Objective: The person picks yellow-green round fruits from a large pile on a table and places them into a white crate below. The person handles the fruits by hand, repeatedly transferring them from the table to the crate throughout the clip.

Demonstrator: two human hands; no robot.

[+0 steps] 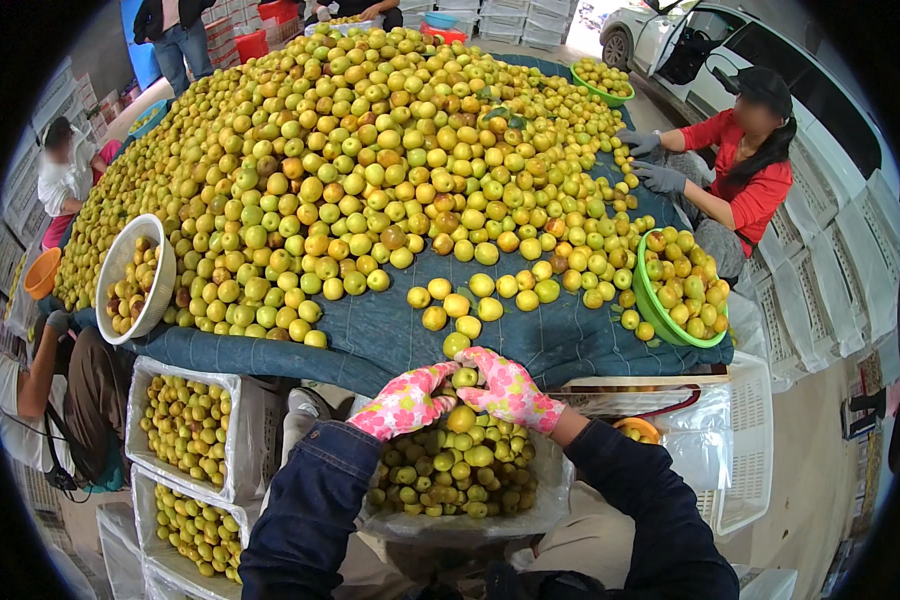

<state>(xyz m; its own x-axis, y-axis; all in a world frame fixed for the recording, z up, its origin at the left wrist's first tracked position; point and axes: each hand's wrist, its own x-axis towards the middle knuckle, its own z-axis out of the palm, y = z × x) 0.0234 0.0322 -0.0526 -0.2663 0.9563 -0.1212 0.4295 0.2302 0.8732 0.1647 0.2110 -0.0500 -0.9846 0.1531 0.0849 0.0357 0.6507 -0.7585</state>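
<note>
Both my hands wear pink flowered gloves and meet above a plastic-lined crate (465, 529) of yellow-green round fruit (457, 457), which stands between my knees. My left hand (409, 401) curls its fingers in from the left near some fruit; how many it holds is hidden. My right hand (514, 390) has its thumb and fingers around a small yellow-green fruit (465, 377). Just beyond my fingertips another fruit (456, 344) rests on the edge of the table's dark blue cloth (375, 315). A large heap of the same fruit (390, 157) covers much of the cloth.
A white colander (166, 262) stands left, a green basket (645, 300) right, both holding fruit. Full lined crates (232, 420) are stacked at lower left. A person in red (765, 195) with grey gloves reaches into the heap at right. Other people are at the left and far side.
</note>
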